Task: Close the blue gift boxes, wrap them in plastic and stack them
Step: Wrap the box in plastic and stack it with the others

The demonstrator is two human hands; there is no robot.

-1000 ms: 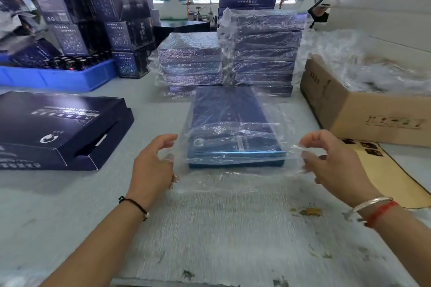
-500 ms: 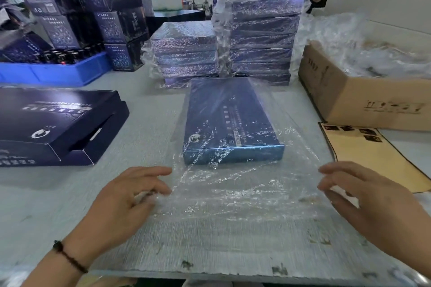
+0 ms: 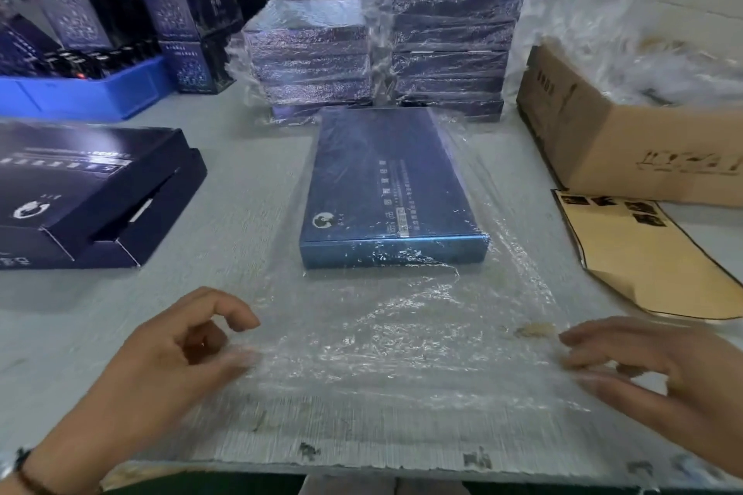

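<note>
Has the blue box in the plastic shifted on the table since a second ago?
No. The blue gift box lies as before, just in front of the wrapped stacks; only the camera tilted.

Both hands low, fingers loosely curled

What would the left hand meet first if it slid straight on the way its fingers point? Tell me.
The left hand points right, along the loose plastic sheet. That sheet comes first, then probably the right hand opposite. Depth is hard to judge.

Two hands, one blue gift box in plastic, two wrapped stacks, one cardboard carton
</note>
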